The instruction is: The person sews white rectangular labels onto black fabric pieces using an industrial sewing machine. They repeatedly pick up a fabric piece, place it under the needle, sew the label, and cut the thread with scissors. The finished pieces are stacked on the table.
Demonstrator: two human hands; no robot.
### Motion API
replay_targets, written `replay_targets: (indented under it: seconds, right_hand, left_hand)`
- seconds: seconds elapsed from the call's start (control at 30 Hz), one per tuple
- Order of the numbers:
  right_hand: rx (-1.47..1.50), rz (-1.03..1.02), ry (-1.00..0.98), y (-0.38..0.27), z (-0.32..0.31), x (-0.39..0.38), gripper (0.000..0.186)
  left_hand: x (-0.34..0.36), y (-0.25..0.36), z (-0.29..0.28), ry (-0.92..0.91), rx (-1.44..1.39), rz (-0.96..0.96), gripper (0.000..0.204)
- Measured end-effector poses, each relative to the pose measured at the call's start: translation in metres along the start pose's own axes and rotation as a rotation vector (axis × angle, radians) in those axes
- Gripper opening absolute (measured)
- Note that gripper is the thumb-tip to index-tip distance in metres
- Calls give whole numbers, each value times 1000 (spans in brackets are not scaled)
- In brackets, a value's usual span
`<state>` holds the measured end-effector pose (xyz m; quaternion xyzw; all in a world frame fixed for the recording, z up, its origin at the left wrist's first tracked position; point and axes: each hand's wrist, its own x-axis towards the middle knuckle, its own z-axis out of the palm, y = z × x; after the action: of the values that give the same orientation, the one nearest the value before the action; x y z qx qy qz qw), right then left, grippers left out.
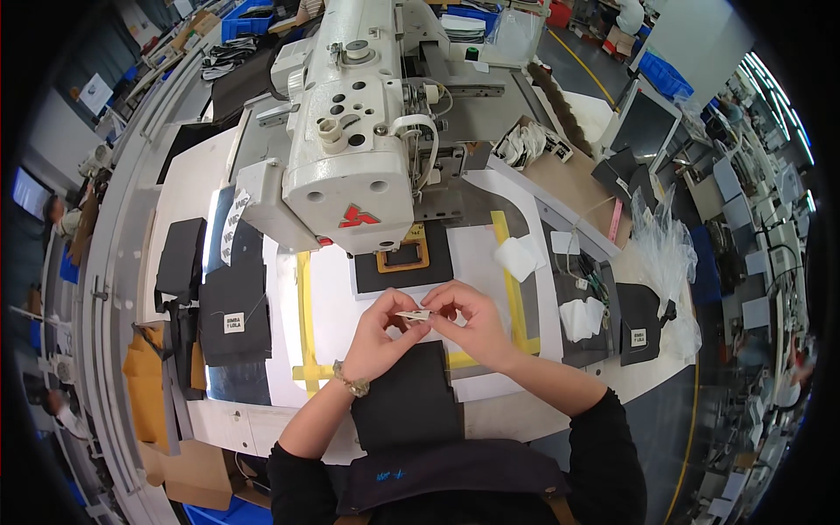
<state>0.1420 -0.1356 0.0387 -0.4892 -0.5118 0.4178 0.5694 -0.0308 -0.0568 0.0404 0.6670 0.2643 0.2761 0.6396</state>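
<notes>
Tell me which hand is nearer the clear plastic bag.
Right. Your right hand is left of the clear plastic bag; your left hand is farther left.

Wht machine head (341,171) beyond L hand (378,339): smooth, glossy painted-metal look. Dk panel (407,398) nearside of it: matt, cloth-like. Bag (662,249) R of R hand (477,325): clear, crinkly, shiny plastic.

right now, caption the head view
Left hand and right hand pinch a small white piece before a white sewing machine.

Bright, even light fills the scene, with strip lights (785,105) glaring upper right and fisheye-bent, black-rimmed edges.
</notes>
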Motion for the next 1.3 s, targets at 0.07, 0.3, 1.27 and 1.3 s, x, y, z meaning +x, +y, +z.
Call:
replay_targets:
  seconds: [0.07,0.3,1.27,1.3]
  right_hand:
    - [-188,6,33,-15,0,3,8]
    - [-423,-35,-39,-12,0,-1,12]
    - [-654,-516,207,26,-62,-149,20]
    - [-724,-600,191,28,-61,-150,22]
  left_hand:
    - [0,14,0,127,374,259,35]
    - [-3,7,-2,157,884,654,15]
    - [-218,-71,-89,452,1225,-151,100]
    - [-218,-70,-88,445,1207,-145,99]
